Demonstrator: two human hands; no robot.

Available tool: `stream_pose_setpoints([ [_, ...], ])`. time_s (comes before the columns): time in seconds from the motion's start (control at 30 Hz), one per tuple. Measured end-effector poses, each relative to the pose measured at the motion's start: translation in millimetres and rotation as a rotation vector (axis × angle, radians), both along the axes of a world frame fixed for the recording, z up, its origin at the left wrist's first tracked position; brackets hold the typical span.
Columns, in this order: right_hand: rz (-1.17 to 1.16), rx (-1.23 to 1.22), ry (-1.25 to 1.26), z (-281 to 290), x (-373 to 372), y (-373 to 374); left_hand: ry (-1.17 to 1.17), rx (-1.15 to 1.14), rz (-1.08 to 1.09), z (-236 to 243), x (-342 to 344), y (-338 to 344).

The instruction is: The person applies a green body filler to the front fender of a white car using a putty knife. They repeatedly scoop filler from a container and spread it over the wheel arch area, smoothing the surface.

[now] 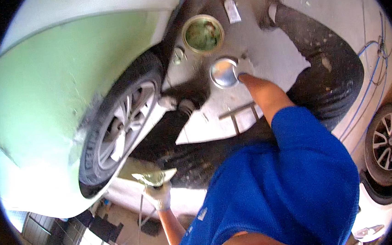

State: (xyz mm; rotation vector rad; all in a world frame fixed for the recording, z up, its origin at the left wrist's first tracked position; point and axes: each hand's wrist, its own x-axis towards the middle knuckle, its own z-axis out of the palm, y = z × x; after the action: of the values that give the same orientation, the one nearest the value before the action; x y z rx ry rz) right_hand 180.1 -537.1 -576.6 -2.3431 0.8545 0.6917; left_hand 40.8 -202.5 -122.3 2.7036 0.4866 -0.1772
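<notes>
My left hand (158, 197), in a pale knit glove, is closed under a flat whitish plate (168, 174) smeared with green putty. It is low beside the car's front wheel (123, 128). My right hand (245, 67), also gloved, reaches out to a round, shiny metal lid (223, 73) and grips it at the right edge; some fingers are blurred. Just beyond the lid stands an open round can (204, 53) with green putty inside. To my left, the car's body panel (50, 88) is pale green with darker scuffed patches near the wheel arch.
A small ring-shaped thing (178, 55) lies near the can, and a white tag-like piece (232, 10) lies beyond it. A dark metal frame (236, 119) is between my legs. At the right are blue hoses (364, 91) and another car's wheel (389, 142).
</notes>
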Motion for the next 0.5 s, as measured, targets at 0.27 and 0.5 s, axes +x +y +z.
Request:
stream_pose_setpoints([
  [0.27,-0.417,0.024,-0.151,95.5,63.4,6.9,-0.021,-0.042,-0.064,-5.5,5.1,9.5],
  [0.5,0.035,-0.078,-0.710,139.4,85.0,25.4,0.032,-0.152,-0.071,-8.2,-7.4,30.4],
])
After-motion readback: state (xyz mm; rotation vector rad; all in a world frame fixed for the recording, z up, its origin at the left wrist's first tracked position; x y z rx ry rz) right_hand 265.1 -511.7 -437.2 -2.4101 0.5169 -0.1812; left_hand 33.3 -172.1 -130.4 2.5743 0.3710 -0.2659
